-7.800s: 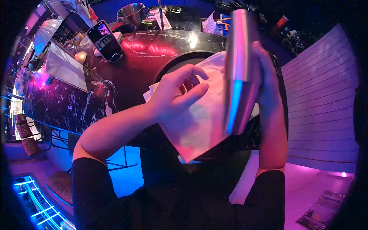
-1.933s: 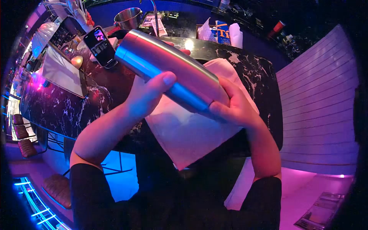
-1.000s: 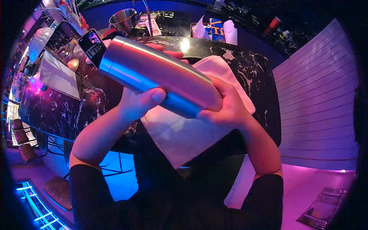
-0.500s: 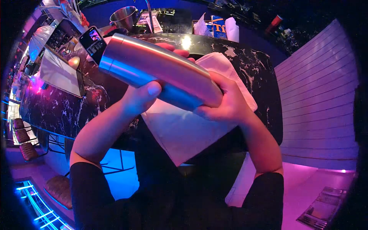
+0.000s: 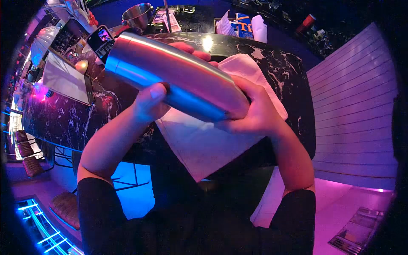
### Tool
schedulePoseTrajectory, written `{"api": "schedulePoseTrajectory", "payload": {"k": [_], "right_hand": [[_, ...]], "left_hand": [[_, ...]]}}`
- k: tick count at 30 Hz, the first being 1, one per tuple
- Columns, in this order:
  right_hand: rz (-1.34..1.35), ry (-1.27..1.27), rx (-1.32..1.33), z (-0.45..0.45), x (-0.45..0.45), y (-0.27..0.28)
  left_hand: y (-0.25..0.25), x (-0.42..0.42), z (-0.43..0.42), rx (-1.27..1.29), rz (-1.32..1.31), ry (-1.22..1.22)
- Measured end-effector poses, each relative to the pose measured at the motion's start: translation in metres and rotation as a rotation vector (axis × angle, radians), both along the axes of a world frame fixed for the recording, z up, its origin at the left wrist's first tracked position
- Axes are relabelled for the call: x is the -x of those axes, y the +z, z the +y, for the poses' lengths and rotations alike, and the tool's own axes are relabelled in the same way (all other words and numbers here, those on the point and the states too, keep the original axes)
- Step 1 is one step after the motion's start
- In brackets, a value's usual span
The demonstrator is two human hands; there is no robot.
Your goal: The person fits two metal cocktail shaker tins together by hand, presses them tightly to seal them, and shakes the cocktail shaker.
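Plainly, both hands clasp the shaker, which is held in the air over the cloth, tilted, with its wide end up at the left and its other end lower at the right; the left hand supports the middle of the shaker, its thumb on the near side and its fingertips showing past the far edge; the right hand wraps the lower end, its thumb underneath; the cloth lies on the dark marbled worktop, one corner hanging over the near edge; the phone stands partly behind the shaker's wide end, and a pale board rests further left with a glowing lamp beside it; beyond are a metal bucket, papers, a blue bag, a white roll and a red cup.
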State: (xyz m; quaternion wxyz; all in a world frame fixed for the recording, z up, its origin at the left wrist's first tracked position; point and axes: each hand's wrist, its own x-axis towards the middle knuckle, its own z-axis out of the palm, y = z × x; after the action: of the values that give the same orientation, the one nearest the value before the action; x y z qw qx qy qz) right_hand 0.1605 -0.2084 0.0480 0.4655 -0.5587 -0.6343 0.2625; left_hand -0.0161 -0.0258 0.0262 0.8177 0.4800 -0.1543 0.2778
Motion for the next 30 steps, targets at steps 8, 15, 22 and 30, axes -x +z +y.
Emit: {"api": "schedulePoseTrajectory", "payload": {"k": [8,15,22,30], "right_hand": [[0.015,0.025,-0.04,-0.001,0.001,0.0],[0.009,0.045,-0.078,-0.002,-0.002,-0.002],[-0.028,0.026,-0.057,-0.003,0.002,-0.002],[0.127,0.065,-0.137,0.004,0.006,-0.022]], "left_hand": [[0.004,0.004,0.0,0.006,0.085,-0.02],[0.006,0.004,-0.003,-0.075,0.13,-0.007],[-0.001,0.006,-0.013,-0.054,0.149,-0.091],[0.005,0.013,-0.02,-0.236,0.39,-0.006]]}}
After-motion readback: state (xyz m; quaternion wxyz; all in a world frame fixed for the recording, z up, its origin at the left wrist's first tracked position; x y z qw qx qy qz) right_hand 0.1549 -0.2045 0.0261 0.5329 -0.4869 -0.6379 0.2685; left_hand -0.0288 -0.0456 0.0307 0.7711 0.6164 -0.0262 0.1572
